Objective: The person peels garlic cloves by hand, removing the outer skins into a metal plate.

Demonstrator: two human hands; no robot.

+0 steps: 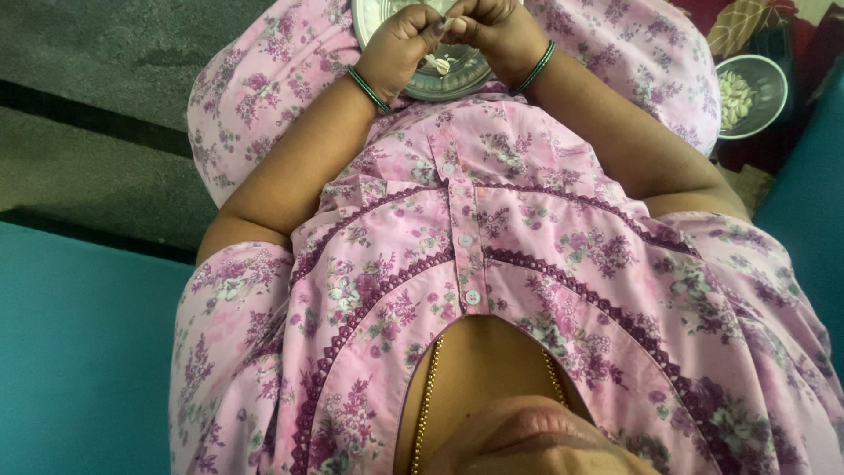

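My left hand (400, 40) and my right hand (497, 31) meet at the top of the view, over my lap. Together their fingertips pinch a small white piece (448, 25), maybe a clove or a seed. Right below the hands a round steel plate (457, 84) rests on my lap, with a few pale bits (440, 63) lying on it. Each wrist wears dark green bangles. My pink flowered dress (492, 237) fills most of the picture.
A small steel bowl (769, 75) of pale peeled pieces (734, 95) stands at the upper right on a red patterned cloth (747, 22). Grey floor (97, 114) lies to the left. Teal surfaces (79, 352) flank me on both sides.
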